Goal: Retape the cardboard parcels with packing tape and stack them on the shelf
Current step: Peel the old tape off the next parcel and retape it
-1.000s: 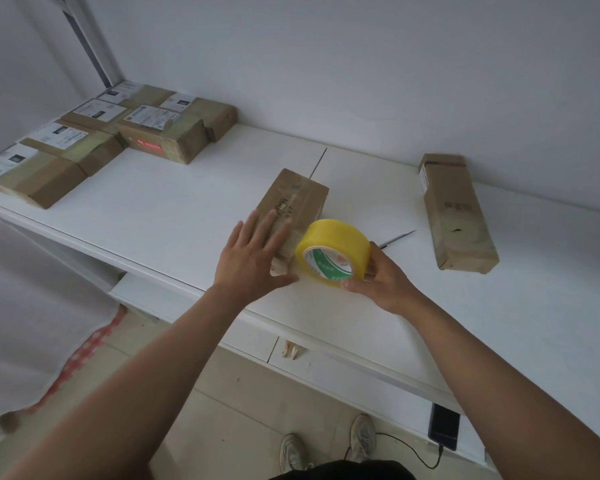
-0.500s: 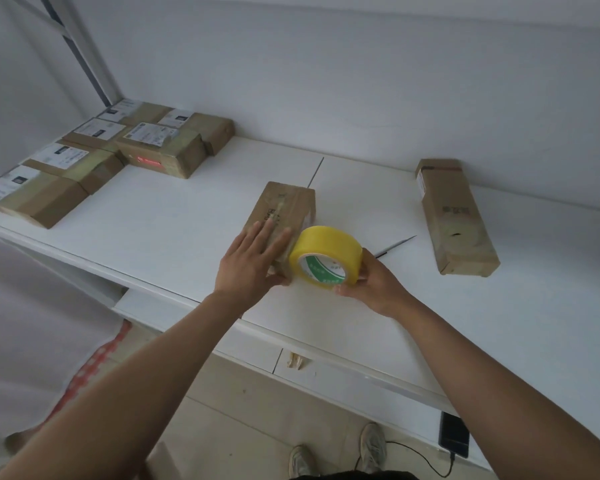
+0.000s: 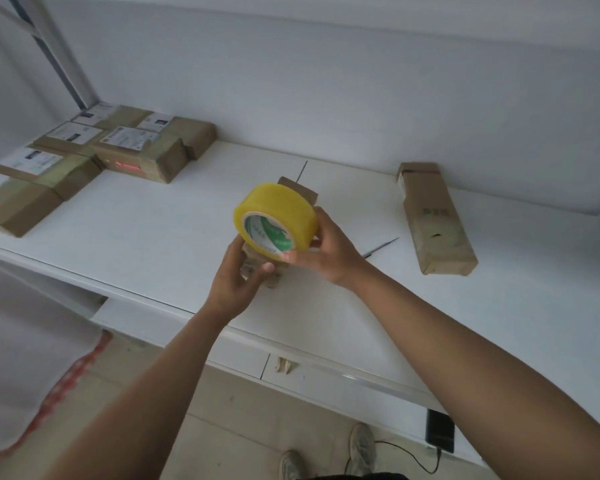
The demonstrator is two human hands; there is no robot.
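Above the white shelf [image 3: 153, 237], the right hand [image 3: 329, 251] gripped the yellow tape roll [image 3: 276, 216] by its rim, while the left hand [image 3: 238, 271] curled under it, fingertips touching. Behind it lay the parcel [image 3: 300, 192]. The roll looked light, stiff, slightly slippery; the rim seemed best to hold.

A plain storeroom or packing room: labelled brown cardboard parcels [image 3: 132, 147] lie on a white shelf [image 3: 153, 233] against bare white walls [image 3: 361, 81].

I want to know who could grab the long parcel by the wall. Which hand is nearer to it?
Right. The right hand holds the tape roll, with bare shelf between it and the long parcel further right. The left hand lies beyond the roll, further away.
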